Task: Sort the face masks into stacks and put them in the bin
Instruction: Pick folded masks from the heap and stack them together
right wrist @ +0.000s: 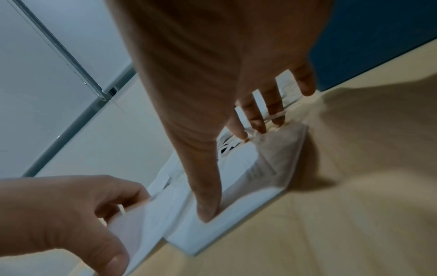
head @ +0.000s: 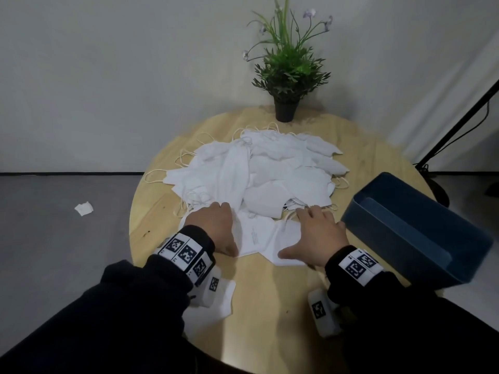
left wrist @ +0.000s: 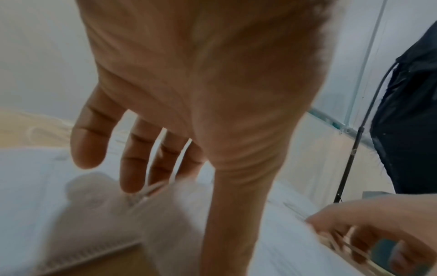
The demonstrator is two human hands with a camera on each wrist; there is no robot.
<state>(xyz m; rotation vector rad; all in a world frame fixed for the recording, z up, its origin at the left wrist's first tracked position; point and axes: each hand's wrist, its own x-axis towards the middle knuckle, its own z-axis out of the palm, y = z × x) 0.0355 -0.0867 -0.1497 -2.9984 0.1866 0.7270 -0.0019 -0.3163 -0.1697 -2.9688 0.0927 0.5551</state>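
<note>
A heap of soft white face masks (head: 270,168), ear loops trailing, covers the middle of the round, pale wood desk (head: 270,292). A potted plant (head: 289,74) stands behind the heap and a rectangular dark blue bin (head: 399,238) sits just to its right. At the near edge, the right hand (head: 321,236) presses flat, fingers spread, on a folded mask (head: 259,236). The left hand (head: 213,228) pinches the mask's other edge.

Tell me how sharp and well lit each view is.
Head view: dim, even light, bent edges, pile of face masks fairly sharp. Left wrist view: left hand close and soft, face mask beneath smeared. Right wrist view: right hand blurred, its shadow on the table.
</note>
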